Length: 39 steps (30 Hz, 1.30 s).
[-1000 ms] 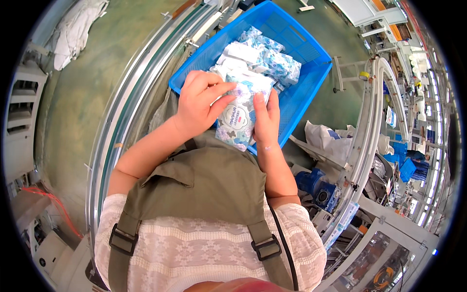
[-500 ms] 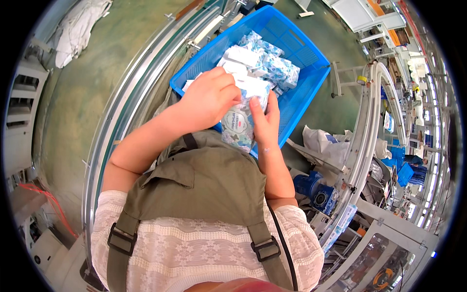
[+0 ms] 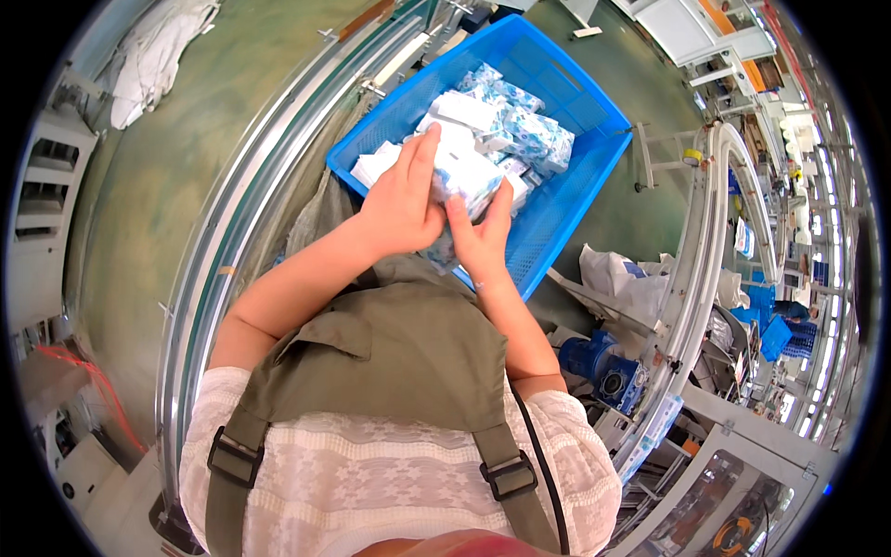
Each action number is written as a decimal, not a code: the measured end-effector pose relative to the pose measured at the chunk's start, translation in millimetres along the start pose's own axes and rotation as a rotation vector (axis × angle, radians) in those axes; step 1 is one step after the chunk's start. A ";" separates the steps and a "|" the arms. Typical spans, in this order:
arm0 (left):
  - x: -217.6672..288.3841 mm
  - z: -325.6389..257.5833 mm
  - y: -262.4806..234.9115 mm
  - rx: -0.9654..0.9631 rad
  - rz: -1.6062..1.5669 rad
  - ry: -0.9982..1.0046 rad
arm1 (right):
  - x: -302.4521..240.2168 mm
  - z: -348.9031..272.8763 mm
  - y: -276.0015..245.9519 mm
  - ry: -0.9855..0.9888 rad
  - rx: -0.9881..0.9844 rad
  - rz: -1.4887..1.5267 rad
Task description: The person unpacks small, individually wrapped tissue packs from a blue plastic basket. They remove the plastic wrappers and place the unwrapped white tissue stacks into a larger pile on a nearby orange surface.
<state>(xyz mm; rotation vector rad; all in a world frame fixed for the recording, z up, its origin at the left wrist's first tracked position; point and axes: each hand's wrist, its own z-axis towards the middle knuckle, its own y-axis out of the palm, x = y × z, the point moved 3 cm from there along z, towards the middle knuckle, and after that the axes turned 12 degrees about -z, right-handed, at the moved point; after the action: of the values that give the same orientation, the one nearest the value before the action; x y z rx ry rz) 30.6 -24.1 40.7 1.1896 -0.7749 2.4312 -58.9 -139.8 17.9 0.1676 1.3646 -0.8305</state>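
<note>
Floral packet (image 3: 469, 178), long axis aslant, far end toward blue basket (image 3: 555, 223)

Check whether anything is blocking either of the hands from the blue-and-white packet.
Nothing visible does: the right hand grips the blue-and-white packet, and the left hand is at its left side, its palm hidden. The other packs lie beyond it in the blue basket, not between.
</note>
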 end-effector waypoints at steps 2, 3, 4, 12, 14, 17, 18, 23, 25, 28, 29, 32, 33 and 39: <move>-15.4 -10.4 9.7 -0.092 0.133 -0.031 | 9.6 0.0 3.0 0.064 -0.054 -0.124; -22.1 -15.7 13.0 -0.139 0.198 -0.047 | 13.2 0.7 4.1 0.097 -0.080 -0.187; -25.4 -21.1 15.1 -0.163 0.254 -0.042 | 17.6 0.4 3.3 0.203 -0.071 -0.255; -39.8 -4.4 -37.3 -0.579 -0.245 -0.087 | 32.9 -15.1 4.1 0.446 -0.515 0.397; -49.4 -0.7 -32.9 -0.599 -0.479 -0.159 | 32.5 -19.6 5.8 0.470 -0.607 0.684; -70.4 -15.3 -10.2 -0.546 -0.909 -0.452 | 58.4 -34.2 15.6 0.498 -0.666 0.918; -81.6 -22.0 -1.4 -0.485 -0.991 -0.494 | 67.0 -36.1 18.8 0.544 -0.662 0.995; -58.9 -41.4 -2.8 -0.089 -0.593 -0.210 | 38.0 -39.0 19.6 0.680 -0.353 0.991; -59.3 -47.4 -20.9 -0.228 -0.602 -0.140 | 40.4 -31.0 16.0 0.421 -0.441 0.798; -36.6 -44.8 -40.5 -0.369 -0.729 -0.317 | 32.0 -23.0 9.6 0.181 -0.441 0.596; -29.6 -47.3 -44.5 -0.400 -0.790 -0.428 | 25.7 -22.7 8.0 0.128 -0.423 0.543; -19.4 -51.9 -45.2 -0.354 -1.045 -0.574 | 20.2 -26.6 11.8 0.172 -0.174 0.535; -9.6 -52.7 -42.7 -0.326 -1.053 -0.523 | 23.8 -27.8 12.9 0.225 -0.107 0.422; -43.6 -76.6 -39.3 0.521 -1.185 -0.684 | 72.1 -10.1 -11.6 0.543 0.495 0.245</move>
<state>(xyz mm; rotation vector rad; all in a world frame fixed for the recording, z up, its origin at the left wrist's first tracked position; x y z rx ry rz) 28.9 51.0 -19.9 1.9288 0.4445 1.2167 -75.7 -173.0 -45.7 0.9851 1.5699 -0.9378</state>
